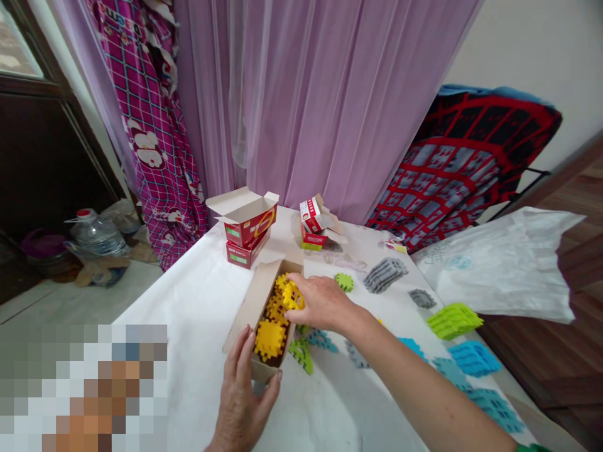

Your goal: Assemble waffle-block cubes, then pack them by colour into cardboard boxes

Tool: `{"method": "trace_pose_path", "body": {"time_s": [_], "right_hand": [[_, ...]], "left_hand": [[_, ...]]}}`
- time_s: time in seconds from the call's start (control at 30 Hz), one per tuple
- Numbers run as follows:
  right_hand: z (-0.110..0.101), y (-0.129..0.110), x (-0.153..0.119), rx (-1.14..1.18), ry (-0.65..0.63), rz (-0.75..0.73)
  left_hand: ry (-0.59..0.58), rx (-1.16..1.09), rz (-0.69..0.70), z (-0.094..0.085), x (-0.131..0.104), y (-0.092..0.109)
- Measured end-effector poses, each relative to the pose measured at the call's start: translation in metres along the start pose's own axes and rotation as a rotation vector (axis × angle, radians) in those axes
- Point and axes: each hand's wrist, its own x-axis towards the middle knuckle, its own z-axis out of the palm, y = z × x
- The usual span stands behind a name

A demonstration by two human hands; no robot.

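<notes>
Head: box (pixel 254 300) hides lower pieces (pixel 277 314)

An open brown cardboard box (pixel 254 301) lies on the counter (pixel 198 301), filled with yellow toothed plastic pieces (pixel 271 336); one yellow piece (pixel 292 295) sits at its far end.

Left hand (pixel 245 392) cupped (thumb spread) — right hand (pixel 318 301) curled, palm down

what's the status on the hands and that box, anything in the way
Left hand grips near end of open cardboard box. Right hand holds yellow pieces at the box. Green piece lies beside it.
</notes>
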Motion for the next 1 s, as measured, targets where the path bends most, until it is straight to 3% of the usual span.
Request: {"method": "trace_pose_path", "body": {"time_s": [0.3,0.47,0.6,0.73,0.87,1.0], "right_hand": [[0.010,-0.013,0.011,-0.021,0.027,-0.049],[0.010,0.001,0.012,0.013,0.061,-0.047],[0.001,0.037,-0.004,0.045,0.104,0.110],[0.000,0.093,-0.027,-0.032,0.047,0.285],[0.017,0.141,-0.052,-0.073,-0.087,0.350],[0.048,0.161,-0.073,-0.074,-0.223,0.272]], "left_hand": [[-0.002,0.019,0.013,0.000,-0.001,-0.002],[-0.002,0.020,0.013,0.000,-0.002,-0.003],[-0.026,-0.003,0.006,0.000,-0.004,-0.007],[-0.030,0.002,0.014,0.001,-0.005,-0.012],[0.006,-0.004,0.034,0.003,-0.002,-0.014],[0.013,0.016,0.077,0.003,0.004,-0.016]]}}
